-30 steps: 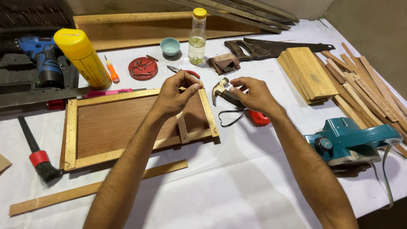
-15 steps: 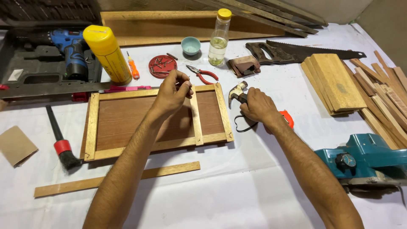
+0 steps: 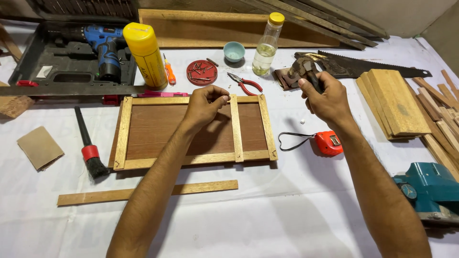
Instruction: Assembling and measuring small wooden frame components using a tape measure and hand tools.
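**Hammer raised beside a framed wooden panel**

The left hand point(image 3: 206, 102) rests at the top rail of the wooden panel point(image 3: 191, 131), fingertips pinched together over the spot where the upright slat point(image 3: 235, 126) meets that rail; whether they grip a nail is too small to tell. The panel lies flat on the white-covered counter point(image 3: 248, 220), directly under this hand and stretching off toward 7 o'clock from it.

The right hand point(image 3: 327, 98) is clamped around the handle of a hammer point(image 3: 303, 67), whose head sticks out at 11 o'clock from the fist. It is held above the counter, well apart from the panel, which lies toward 8 o'clock from this hand.

Just below the right hand, at 6 o'clock, sits an orange tape measure point(image 3: 329, 142) with a black loop. Red-handled pliers point(image 3: 246, 83) lie between the two hands, just beyond the panel's top edge. At 12 o'clock from the left hand a round red lid holding nails point(image 3: 202, 72) sits near a small blue bowl point(image 3: 234, 50) and a clear bottle with a yellow cap point(image 3: 267, 43). A handsaw point(image 3: 368, 67) lies behind the right hand, with stacked wood blocks point(image 3: 392, 102) at its 3 o'clock. A loose wooden strip point(image 3: 148, 192) lies near the panel's lower edge.
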